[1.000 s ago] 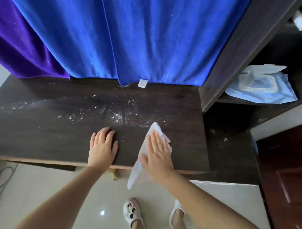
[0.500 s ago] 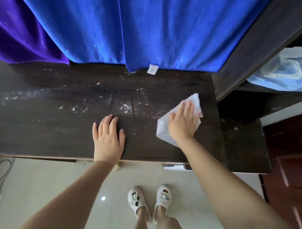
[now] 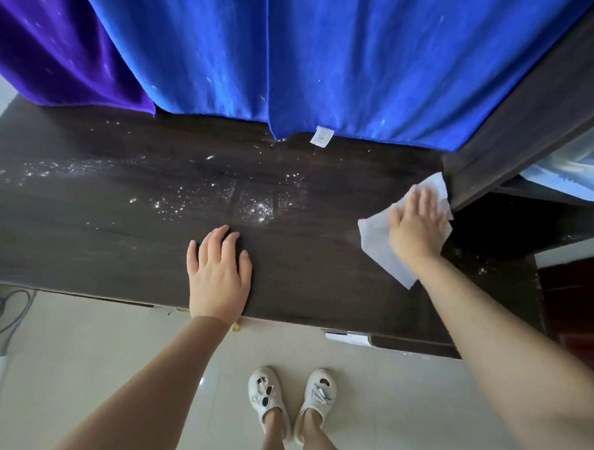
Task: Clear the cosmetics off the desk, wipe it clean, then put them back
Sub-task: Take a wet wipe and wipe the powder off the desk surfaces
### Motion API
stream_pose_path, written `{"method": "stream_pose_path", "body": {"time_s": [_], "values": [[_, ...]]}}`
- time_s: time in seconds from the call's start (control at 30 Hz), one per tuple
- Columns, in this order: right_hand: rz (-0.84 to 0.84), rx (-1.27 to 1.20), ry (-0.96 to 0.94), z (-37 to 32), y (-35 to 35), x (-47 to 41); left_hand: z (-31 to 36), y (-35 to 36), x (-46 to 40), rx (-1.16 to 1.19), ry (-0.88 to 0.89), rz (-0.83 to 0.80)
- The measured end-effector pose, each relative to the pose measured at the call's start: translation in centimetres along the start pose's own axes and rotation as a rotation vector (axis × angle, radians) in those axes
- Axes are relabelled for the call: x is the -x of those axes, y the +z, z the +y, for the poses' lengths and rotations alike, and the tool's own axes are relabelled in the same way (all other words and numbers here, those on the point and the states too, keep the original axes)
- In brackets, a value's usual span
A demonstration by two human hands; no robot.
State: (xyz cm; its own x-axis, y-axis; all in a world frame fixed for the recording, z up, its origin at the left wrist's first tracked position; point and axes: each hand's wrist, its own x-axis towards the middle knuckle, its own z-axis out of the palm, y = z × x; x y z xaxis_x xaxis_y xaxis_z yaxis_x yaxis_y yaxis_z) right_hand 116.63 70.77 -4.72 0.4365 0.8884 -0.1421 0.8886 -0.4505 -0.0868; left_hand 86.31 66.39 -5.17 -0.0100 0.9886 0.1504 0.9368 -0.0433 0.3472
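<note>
1. A white wipe [image 3: 383, 242] is pressed flat under the right hand [image 3: 418, 227], fingers straight, at the counter's [image 3: 87, 239] right edge.
2. The left hand [image 3: 218, 271] is laid flat, fingers spread, near the front edge.
3. White powder [image 3: 254, 206] is scattered mid-counter.

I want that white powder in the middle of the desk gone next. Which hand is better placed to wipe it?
The right hand: it already presses the white wipe flat at the desk's right end. The left hand lies nearer the powder but bare.

The right hand [image 3: 418, 225] hides the middle of the white wipe [image 3: 378, 242].
</note>
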Motion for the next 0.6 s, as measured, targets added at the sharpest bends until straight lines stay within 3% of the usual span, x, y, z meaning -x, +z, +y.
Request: {"method": "stream_pose_path", "body": {"time_s": [0.03, 0.1, 0.2, 0.27, 0.3, 0.37, 0.5, 0.6], "values": [[-0.001, -0.029, 0.047, -2.5, 0.2, -0.2, 0.0, 0.0, 0.0, 0.004, -0.003, 0.007], [-0.028, -0.043, -0.116, -8.2, 1.3, 1.2, -0.1, 0.0, 0.0, 0.014, -0.012, 0.018], [-0.129, 0.034, -0.73, -14.3, 2.5, 6.6, -0.2, 0.1, 0.2, 0.037, -0.029, 0.039], [-0.171, 0.083, -1.129, -13.4, 2.8, 8.0, -0.1, 0.1, 0.2, 0.045, -0.036, 0.044], [-0.142, 0.089, -1.224, -11.6, 2.4, 7.3, -0.1, 0.1, 0.2, 0.042, -0.034, 0.042], [-0.089, 0.081, -1.122, -7.2, 1.8, 4.1, 0.0, 0.0, 0.2, 0.025, -0.031, 0.033], [0.013, 0.014, -0.293, 1.2, -0.8, -2.3, 0.2, 0.0, 0.1, -0.005, -0.023, 0.007], [0.049, -0.071, 0.094, -1.6, -0.6, -3.2, 0.1, 0.0, 0.1, -0.025, 0.0, 0.006]]}}
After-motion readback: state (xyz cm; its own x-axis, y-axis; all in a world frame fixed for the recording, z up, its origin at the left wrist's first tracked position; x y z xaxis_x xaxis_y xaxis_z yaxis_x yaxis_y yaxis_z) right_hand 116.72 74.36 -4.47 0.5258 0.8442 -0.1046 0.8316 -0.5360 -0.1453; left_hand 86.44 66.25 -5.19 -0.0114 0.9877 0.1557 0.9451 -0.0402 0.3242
